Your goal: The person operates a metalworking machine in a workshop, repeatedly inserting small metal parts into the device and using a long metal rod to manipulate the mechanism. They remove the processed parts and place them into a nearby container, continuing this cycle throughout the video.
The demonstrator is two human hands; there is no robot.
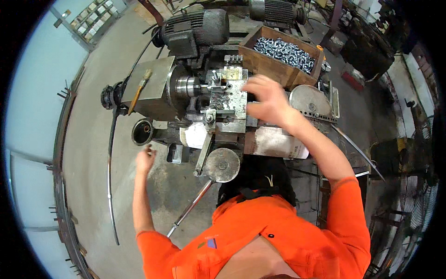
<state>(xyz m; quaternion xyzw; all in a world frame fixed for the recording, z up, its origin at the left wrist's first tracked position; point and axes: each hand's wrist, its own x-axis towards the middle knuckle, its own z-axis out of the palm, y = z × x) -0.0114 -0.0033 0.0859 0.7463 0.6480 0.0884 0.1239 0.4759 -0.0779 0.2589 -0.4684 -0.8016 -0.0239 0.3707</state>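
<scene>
In front of me is a small metal lathe with a round chuck (186, 87) and a tool slide (234, 98) carrying clamped tool holders. My right hand (268, 98) is at the slide's right edge, thumb and fingers apart in a curve. Nothing shows in it, and whether it touches the slide I cannot tell. My left hand (146, 159) is low on the left, just below a dark round cup (142, 131). Its fingers are curled together, with a small dark spot at the tips that I cannot make out.
A wooden box (278, 65) full of small shiny metal parts stands back right. A brush (140, 92) lies on the headstock cover. Electric motors (197, 32) sit behind. Round discs (222, 165) and long lever rods (190, 209) stick out near my body.
</scene>
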